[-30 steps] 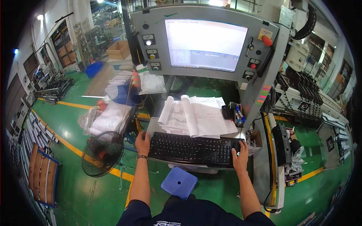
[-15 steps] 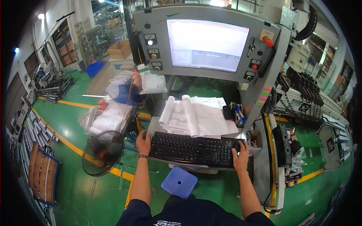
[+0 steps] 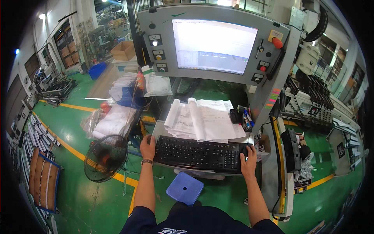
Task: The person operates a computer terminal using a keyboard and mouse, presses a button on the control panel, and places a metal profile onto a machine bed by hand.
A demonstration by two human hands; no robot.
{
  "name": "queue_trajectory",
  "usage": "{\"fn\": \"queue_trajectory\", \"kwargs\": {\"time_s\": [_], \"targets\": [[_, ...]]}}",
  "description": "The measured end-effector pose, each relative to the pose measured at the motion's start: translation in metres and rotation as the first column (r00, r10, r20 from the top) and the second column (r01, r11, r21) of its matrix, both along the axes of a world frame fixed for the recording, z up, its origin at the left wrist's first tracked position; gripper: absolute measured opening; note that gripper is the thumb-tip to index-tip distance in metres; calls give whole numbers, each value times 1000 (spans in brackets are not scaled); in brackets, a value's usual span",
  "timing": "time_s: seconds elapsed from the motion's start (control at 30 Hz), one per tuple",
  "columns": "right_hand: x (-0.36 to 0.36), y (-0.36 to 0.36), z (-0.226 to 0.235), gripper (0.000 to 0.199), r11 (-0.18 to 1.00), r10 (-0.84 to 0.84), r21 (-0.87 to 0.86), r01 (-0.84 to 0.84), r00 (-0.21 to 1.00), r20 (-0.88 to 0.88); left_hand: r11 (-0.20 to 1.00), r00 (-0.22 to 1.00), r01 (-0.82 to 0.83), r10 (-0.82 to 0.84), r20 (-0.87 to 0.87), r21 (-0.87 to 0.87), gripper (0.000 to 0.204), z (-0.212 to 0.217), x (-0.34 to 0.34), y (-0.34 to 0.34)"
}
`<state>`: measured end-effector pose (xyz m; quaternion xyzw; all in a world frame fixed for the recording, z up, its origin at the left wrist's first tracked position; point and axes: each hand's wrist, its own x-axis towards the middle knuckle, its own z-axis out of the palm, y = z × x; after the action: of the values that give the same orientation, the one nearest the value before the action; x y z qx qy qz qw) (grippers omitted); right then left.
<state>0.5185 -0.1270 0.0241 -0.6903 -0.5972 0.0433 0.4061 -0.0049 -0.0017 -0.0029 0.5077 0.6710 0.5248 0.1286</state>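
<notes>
My left hand (image 3: 147,149) is closed at the left edge of the grey shelf (image 3: 159,128), just beside a black keyboard (image 3: 194,153); its fingertips are partly hidden. At the keyboard's right end, my right hand (image 3: 249,160) rests over a dark computer mouse (image 3: 244,150), fingers curved around it. Behind the keyboard lie loose printed sheets (image 3: 222,123), some curled into rolls. Above them, a lit screen (image 3: 214,43) is set in a grey control panel (image 3: 156,21) with push buttons and a red emergency-stop knob (image 3: 277,43).
A black wire-guard fan (image 3: 106,158) stands left of my arm. A blue stool (image 3: 185,188) is right before my body. Pens fill a holder (image 3: 247,121) right of the papers. Plastic bags and papers (image 3: 115,121) lie on a left-hand stand. Machinery with chains (image 3: 311,95) stands at the right.
Both hands keep their places at the shelf edge and on the mouse. The view has shifted very slightly; nothing else visibly differs.
</notes>
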Motion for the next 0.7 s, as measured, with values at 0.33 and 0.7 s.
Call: {"fn": "queue_trajectory", "kwargs": {"time_s": [0.33, 0.7], "targets": [[-2, -5, 2, 59, 999, -13, 45, 15, 999, -43, 1000, 1000, 1, -1, -17, -1, 36, 5, 2, -2], [1, -3, -8, 59, 994, -43, 101, 43, 999, -11, 1000, 1000, 4, -4, 12, -10, 36, 1, 1, 1]]}}
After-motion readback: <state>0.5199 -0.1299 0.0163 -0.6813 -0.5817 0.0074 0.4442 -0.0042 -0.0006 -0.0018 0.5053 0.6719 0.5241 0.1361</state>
